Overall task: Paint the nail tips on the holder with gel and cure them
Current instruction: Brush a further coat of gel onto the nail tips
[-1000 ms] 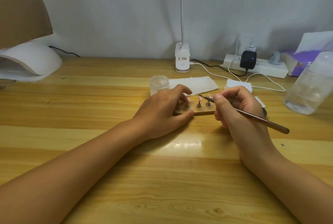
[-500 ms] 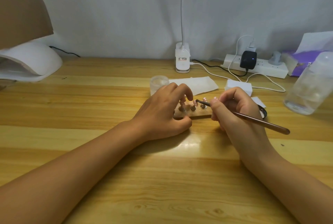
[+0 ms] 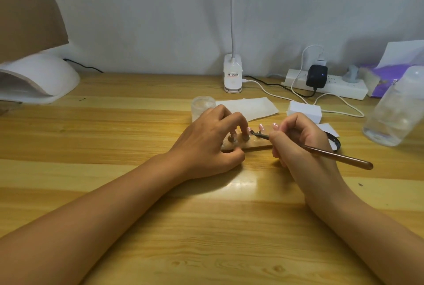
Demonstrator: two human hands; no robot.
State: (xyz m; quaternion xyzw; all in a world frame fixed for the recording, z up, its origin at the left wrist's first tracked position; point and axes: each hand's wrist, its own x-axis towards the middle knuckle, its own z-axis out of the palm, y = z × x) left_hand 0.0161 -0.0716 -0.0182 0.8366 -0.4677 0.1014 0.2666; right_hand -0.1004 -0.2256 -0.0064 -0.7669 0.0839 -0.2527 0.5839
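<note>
The brush [image 3: 325, 151] has dipped leftward, pinched by right fingers [image 3: 278, 139]; left fingers [image 3: 239, 119] pinch the holder [image 3: 257, 145] between them.

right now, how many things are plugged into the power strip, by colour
black adapter: 1
white charger: 1
grey plug: 1
total: 3 on the white power strip

We find much of the wooden holder [image 3: 257, 146] hidden under the left hand [image 3: 206, 145], so its nail tips cannot be counted. The brush [image 3: 339, 158] tip is too small to judge contact. The clear bottle [image 3: 394, 110] is blurred, and the nail lamp [image 3: 39, 80] is cut off at the left edge.
</note>
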